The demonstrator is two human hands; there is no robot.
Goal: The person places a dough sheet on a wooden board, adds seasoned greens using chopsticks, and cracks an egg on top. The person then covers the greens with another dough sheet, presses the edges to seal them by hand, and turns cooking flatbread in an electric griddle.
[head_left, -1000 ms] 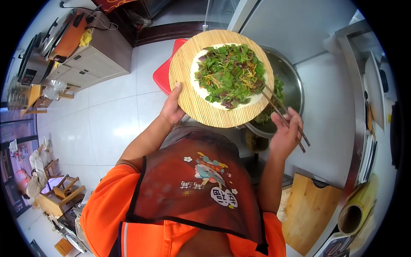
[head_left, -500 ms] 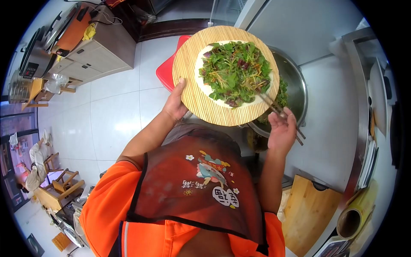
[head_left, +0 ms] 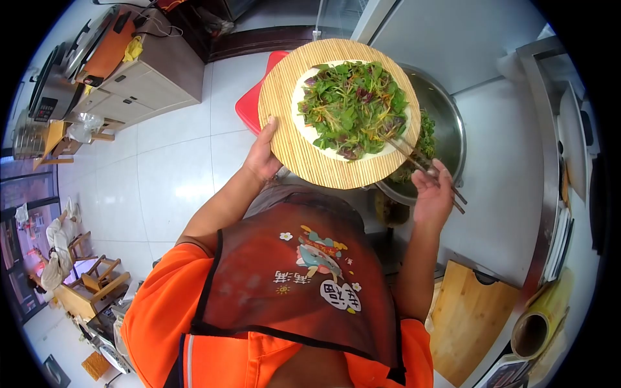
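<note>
My left hand (head_left: pixel 262 153) grips the left edge of a round woven bamboo tray (head_left: pixel 278 97), thumb on top. On the tray lies a pale round dough sheet (head_left: pixel 301 125), mostly covered with chopped leafy greens (head_left: pixel 352 110) mixed with thin orange shreds. My right hand (head_left: pixel 432 194) is closed around a pair of chopsticks (head_left: pixel 414 161), whose tips touch the greens near the lower right of the sheet. Behind the tray's right side is a large metal basin (head_left: pixel 456 123) with more greens (head_left: pixel 427 139) in it, partly hidden by the tray.
A red stool (head_left: pixel 249 107) stands on the tiled floor behind the tray. To the right is a metal counter (head_left: pixel 488 181) with a wooden cutting board (head_left: pixel 469 323). Cabinets (head_left: pixel 152 81) bear cookers at the upper left. Another person (head_left: pixel 58 252) is at the far left.
My right hand and the chopsticks have shifted slightly right. The tray has moved very slightly left, and my left hand keeps its hold.
</note>
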